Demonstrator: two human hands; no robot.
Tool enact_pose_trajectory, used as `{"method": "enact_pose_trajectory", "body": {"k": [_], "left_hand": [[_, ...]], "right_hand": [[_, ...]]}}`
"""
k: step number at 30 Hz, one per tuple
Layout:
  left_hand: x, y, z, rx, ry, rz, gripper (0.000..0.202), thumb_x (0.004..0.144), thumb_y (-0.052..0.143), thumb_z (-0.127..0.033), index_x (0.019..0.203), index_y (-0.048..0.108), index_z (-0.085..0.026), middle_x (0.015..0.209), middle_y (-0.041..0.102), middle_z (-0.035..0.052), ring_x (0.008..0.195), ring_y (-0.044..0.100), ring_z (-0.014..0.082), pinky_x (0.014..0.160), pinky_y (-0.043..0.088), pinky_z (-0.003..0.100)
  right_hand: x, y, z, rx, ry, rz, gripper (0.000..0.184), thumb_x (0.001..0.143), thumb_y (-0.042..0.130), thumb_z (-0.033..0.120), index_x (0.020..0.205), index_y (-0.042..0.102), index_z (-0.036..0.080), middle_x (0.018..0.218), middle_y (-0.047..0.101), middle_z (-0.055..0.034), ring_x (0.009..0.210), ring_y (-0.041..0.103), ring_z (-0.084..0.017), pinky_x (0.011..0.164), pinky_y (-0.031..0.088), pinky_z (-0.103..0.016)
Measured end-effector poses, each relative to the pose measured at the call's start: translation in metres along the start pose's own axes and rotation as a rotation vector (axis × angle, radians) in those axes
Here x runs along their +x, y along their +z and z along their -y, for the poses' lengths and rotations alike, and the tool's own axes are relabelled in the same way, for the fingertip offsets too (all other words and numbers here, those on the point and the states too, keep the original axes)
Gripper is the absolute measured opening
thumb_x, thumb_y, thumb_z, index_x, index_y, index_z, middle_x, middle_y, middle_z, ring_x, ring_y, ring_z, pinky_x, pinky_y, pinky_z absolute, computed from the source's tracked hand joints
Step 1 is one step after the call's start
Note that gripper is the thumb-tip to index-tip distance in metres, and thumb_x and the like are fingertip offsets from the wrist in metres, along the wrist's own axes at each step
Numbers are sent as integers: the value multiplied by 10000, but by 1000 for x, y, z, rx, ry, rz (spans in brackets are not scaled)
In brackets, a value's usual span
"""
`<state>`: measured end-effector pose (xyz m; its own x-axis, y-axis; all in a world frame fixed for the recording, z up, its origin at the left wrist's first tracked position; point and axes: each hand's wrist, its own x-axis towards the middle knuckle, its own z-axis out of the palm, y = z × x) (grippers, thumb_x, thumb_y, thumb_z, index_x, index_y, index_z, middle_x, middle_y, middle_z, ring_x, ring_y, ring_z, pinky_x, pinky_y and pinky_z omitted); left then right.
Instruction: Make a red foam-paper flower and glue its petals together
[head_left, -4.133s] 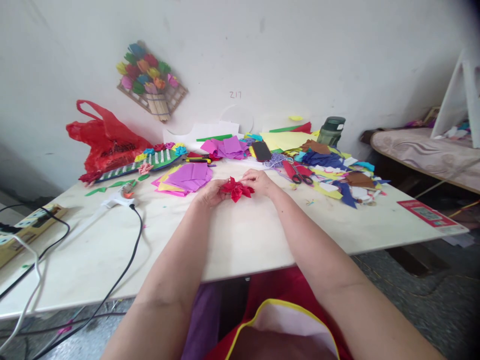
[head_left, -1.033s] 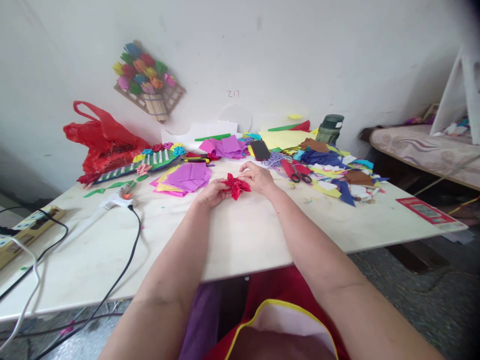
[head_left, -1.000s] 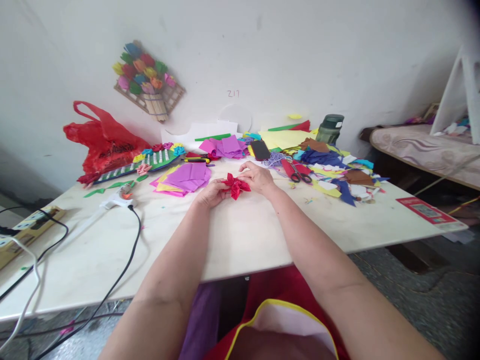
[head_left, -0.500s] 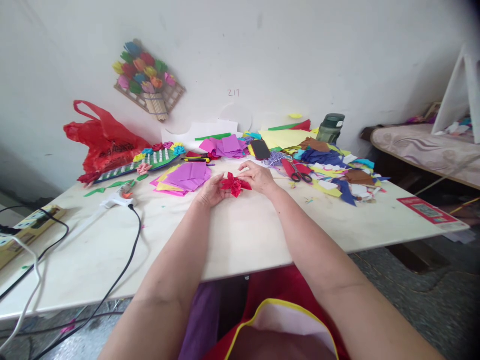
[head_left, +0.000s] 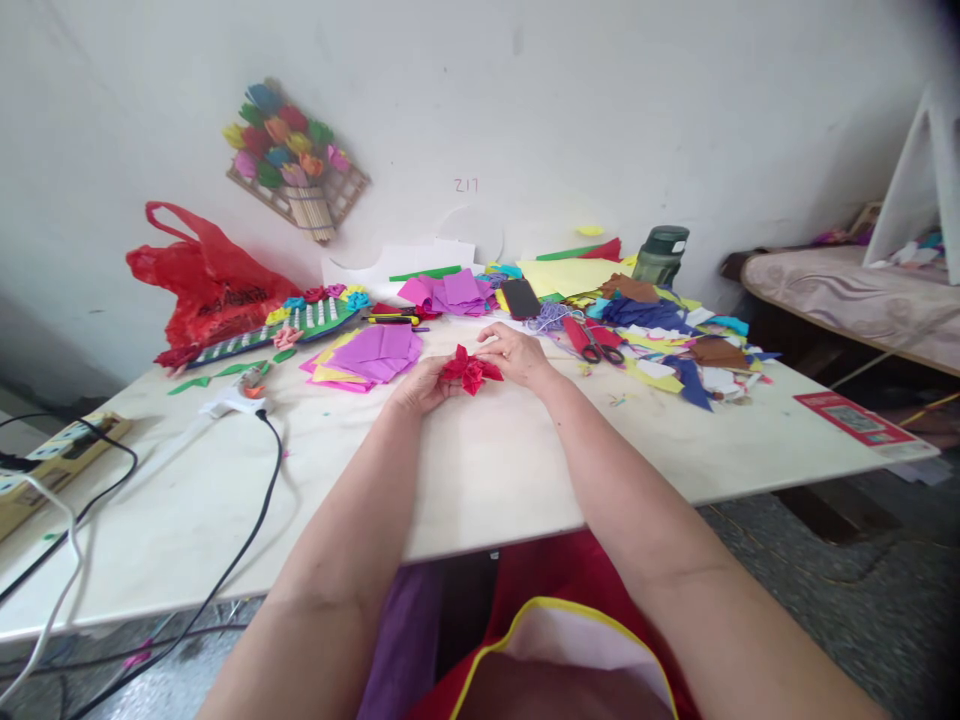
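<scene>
A red paper flower (head_left: 472,372) with pointed petals is held between my two hands, just above the table. My left hand (head_left: 425,385) grips it from the left, its fingers behind and under the petals. At its upper right edge, my right hand (head_left: 516,352) pinches a petal between thumb and forefinger. Left of my hands lies a stack of purple paper squares (head_left: 377,353), with yellow and pink sheets under it. A pair of scissors (head_left: 595,345) rests on red paper to the right.
A white glue gun (head_left: 232,398) with a black cord lies at left, near a power strip (head_left: 64,465). Behind are a red plastic bag (head_left: 214,285), a phone (head_left: 520,299), and a green bottle (head_left: 661,257). Coloured paper scraps (head_left: 652,318) pile up at right.
Hardly anything differs. The flower's petals and my fingers have shifted very slightly; both hands stay on the flower.
</scene>
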<state>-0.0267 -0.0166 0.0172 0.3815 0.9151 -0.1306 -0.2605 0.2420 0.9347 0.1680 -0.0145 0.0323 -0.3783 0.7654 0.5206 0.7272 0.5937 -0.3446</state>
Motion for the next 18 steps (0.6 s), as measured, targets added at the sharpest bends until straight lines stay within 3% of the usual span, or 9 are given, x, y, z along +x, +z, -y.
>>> {"method": "enact_pose_trajectory", "body": {"k": [9,11,16,18], "left_hand": [[4,1,4,4,71,-87,40,732,661,-127,728,685,-95,713,717,83,615,665,147,615,557,245],[6,-2,6,10,96,-86,71,739,691,-171,728,690,-101,731,724,93,621,669,157,638,557,267],[10,-8,9,27,188,-118,182,788,700,-300,749,713,-123,788,749,129,770,708,241,722,554,327],[11,-9,9,39,216,-125,189,785,709,-324,762,719,-137,796,754,117,826,710,255,749,551,329]], "right_hand": [[-2,2,3,22,34,27,199,888,574,298,923,768,273,1192,670,0,931,636,-161,753,461,-275],[-2,3,2,18,40,-34,222,896,550,307,934,766,269,1187,671,-15,941,626,-175,768,468,-292],[-1,-5,3,-67,73,-355,291,909,487,289,922,765,204,1135,683,-100,1028,591,-235,894,439,-352],[-2,-9,5,-92,142,-365,290,897,488,282,882,760,182,1060,699,-108,953,612,-226,856,432,-337]]}}
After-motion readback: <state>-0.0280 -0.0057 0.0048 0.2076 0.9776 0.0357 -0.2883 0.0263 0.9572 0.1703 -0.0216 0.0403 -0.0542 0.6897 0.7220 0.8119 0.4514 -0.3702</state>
